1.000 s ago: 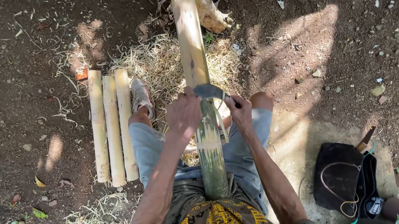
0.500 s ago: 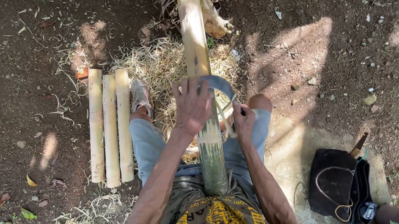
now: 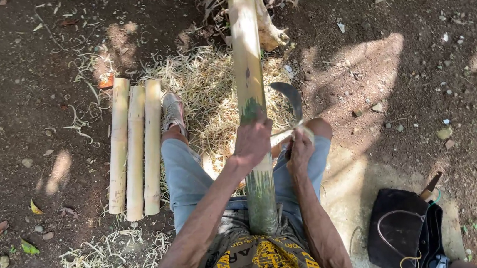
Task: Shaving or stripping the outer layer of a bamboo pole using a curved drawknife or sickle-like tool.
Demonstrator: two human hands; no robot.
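1. We're looking straight down at a seated person, bare-armed, so no sleeves reach the forearms, and both arms look lean and sinewy.
2. The left hand [image 3: 253, 141] and right hand [image 3: 299, 152] are bare, with no gloves, and we can't spot rings or a watch.
3. The shirt is dark olive-brown with big blocky yellow lettering and some yellow artwork across the front.
4. The shorts are faded light blue denim, ending around the knee.
5. One foot is in view, wearing a worn, pale grey-pink shoe [image 3: 173, 112] that looks pretty dusty. The other foot is hidden from us.
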